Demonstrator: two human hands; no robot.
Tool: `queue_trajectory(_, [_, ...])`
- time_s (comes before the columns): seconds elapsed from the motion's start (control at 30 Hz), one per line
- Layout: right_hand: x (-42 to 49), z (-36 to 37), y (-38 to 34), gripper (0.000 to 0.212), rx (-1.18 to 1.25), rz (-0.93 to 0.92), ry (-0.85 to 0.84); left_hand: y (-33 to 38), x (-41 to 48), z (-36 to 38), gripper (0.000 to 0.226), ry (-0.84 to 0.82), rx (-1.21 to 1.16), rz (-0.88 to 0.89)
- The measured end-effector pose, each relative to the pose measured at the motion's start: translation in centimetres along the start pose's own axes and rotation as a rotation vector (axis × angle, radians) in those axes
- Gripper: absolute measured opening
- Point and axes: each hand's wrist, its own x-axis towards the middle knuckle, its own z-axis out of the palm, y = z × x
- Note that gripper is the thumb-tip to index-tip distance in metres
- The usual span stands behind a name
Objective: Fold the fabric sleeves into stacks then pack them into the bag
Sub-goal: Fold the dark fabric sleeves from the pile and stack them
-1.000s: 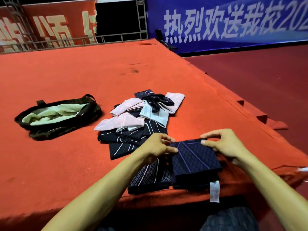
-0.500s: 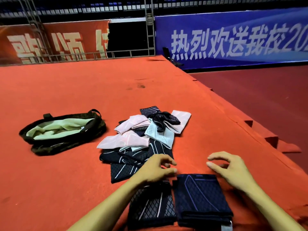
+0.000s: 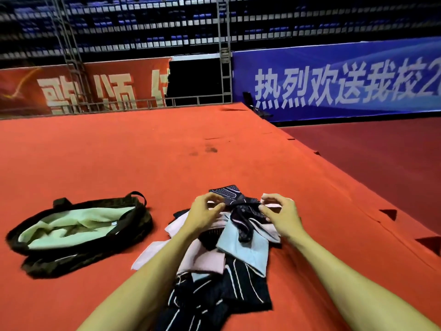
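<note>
Left hand (image 3: 207, 212) and right hand (image 3: 282, 215) each pinch a dark patterned sleeve (image 3: 247, 207) atop the pile (image 3: 205, 260); open bag (image 3: 71, 259) lies well left.

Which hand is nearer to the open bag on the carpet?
Left. The left hand sits over the sleeve pile, to the right of the bag; the right hand is farther right, across the pile.

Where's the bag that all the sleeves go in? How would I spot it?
Look at the big red carpet. To the left of the pile of sleeves lies the bag, flopped open. It is the only thing there with dark strap loops and a pale green lining.
</note>
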Motion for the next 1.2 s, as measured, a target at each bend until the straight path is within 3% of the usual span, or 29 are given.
queue_trajectory(0.13, [3.4, 1.3, 2.1, 0.028, -0.040, 0.025, 0.013, -2.6, 2.8, 0.1, 0.017, -0.043, 0.097, 0.024])
queue_trajectory(0.3, [5.4, 2.8, 4.9, 0.031, -0.084, 0.066, -0.158, -4.1, 4.7, 0.6, 0.034, -0.146, 0.059, 0.008])
queue_trajectory(0.47, [6.1, 3.4, 5.2, 0.032, -0.146, 0.037, -0.180, -4.2, 5.1, 0.8, 0.043, -0.253, 0.138, 0.052])
queue_trajectory(0.73, [5.5, 3.4, 2.4, 0.035, 0.004, 0.004, -0.088, -2.8, 4.4, 1.4, 0.014, -0.029, 0.431, 0.101])
queue_trajectory(0.8, [4.8, 2.6, 0.5, 0.032, 0.065, -0.021, -0.061, -1.9, 3.8, 0.7, 0.012, 0.043, 0.329, 0.118])
queue_trajectory(0.97, [0.2, -1.5, -5.9, 0.043, 0.275, -0.096, -0.130, 2.3, -1.3, -2.3, 0.007, 0.001, -0.152, 0.186])
queue_trajectory(1.1, [-3.0, -3.0, -7.6, 0.056, 0.143, -0.086, -0.198, 5.5, -6.3, -3.4, 0.009, 0.015, -0.348, 0.184])
queue_trajectory(1.2, [-4.0, -2.2, -8.3, 0.035, 0.124, -0.059, -0.230, 8.1, -8.0, -4.4, 0.009, 0.049, -0.420, 0.150])
